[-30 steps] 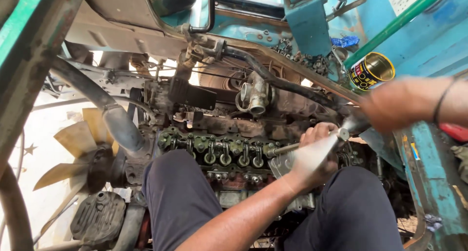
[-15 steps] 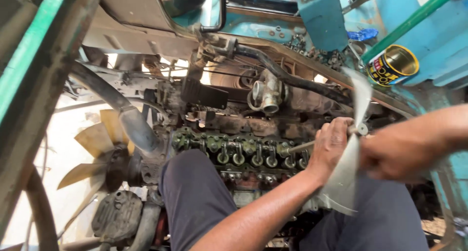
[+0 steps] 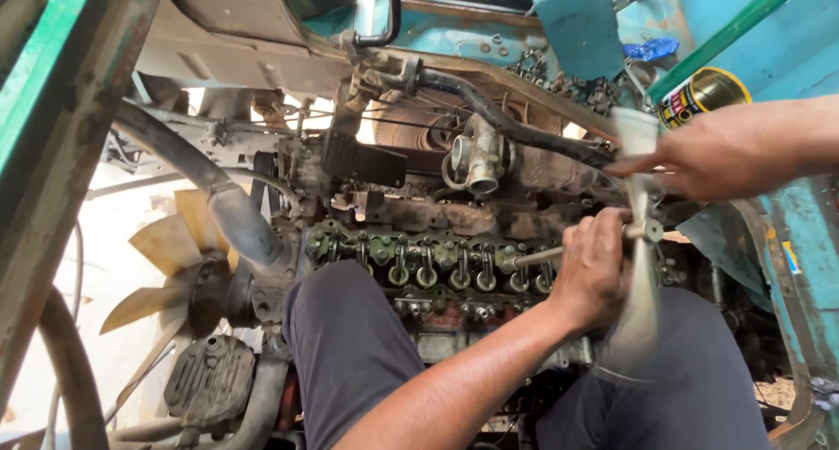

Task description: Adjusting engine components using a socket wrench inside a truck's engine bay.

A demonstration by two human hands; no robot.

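An open truck engine bay, blue cab metal above, greasy engine block [image 3: 454, 231] below with its valve rockers [image 3: 437, 266] laid bare.

The left hand [image 3: 594, 271] is clenched around the head end of a T-handle socket wrench [image 3: 642, 231], whose thin shaft [image 3: 537, 258] runs down to the right end of the rocker row. The right hand [image 3: 725, 157] rests open, fingers extended, on the upper end of the crossbar, which is blurred. The wrench looks like rigid steel, fairly light, probably oily and apt to slip; best held at the hub and the bar ends.

Outward: the person's knees in dark trousers [image 3: 350, 345], a fan [image 3: 175, 266] at left, a yellow-and-black can [image 3: 703, 96] on the ledge.
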